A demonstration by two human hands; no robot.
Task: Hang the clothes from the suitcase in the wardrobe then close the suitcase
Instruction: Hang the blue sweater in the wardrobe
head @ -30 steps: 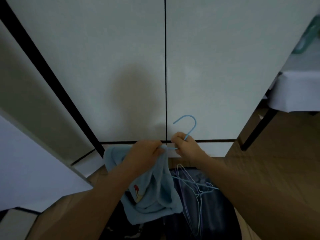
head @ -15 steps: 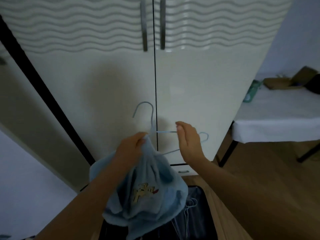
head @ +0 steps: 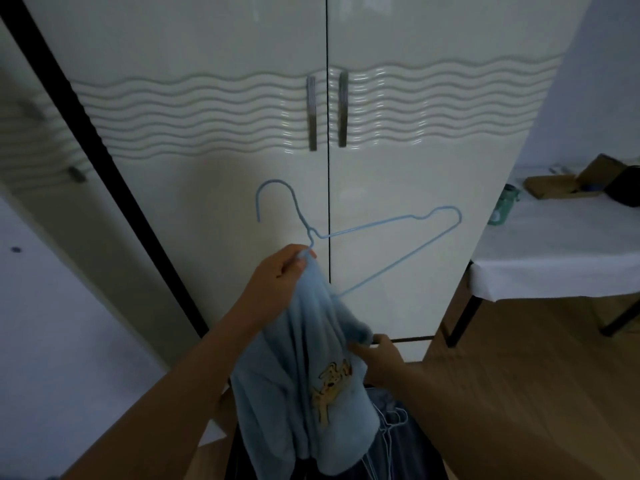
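**Garment half on hanger, wardrobe doors shut**

Left hand (head: 282, 277) is raised in front of the wardrobe (head: 207, 188), fingers curled and pinching the neck of a light blue wire hanger (head: 374, 230) together with the top of a light blue garment (head: 304, 375). Hook points up and left. The hanger's right shoulder and lower bar stick out bare to the right, across the gap between the two doors. Its left side is hidden inside the cloth.

The garment hangs bunched from the left hand and drapes down over the forearm area. A yellow-orange cartoon print shows on its lower front.

Right hand (head: 382, 360) is lower, just right of the garment, thumb and fingers gripping a fold at its right edge, level with the bottom edge of the doors.

Both wardrobe doors are closed. Two vertical metal handles (head: 327, 112) sit either side of the centre gap, over a band of wavy relief lines.

Suitcase (head: 408, 445) is on the floor below the hands, open, mostly hidden by the garment. Dark clothing and a few more wire hangers (head: 389, 427) are visible inside it.

To the right, a table with a white cloth (head: 554, 265) carries a teal bottle (head: 504, 209) and some brown items, too blurred to identify. Floor is wood-look.
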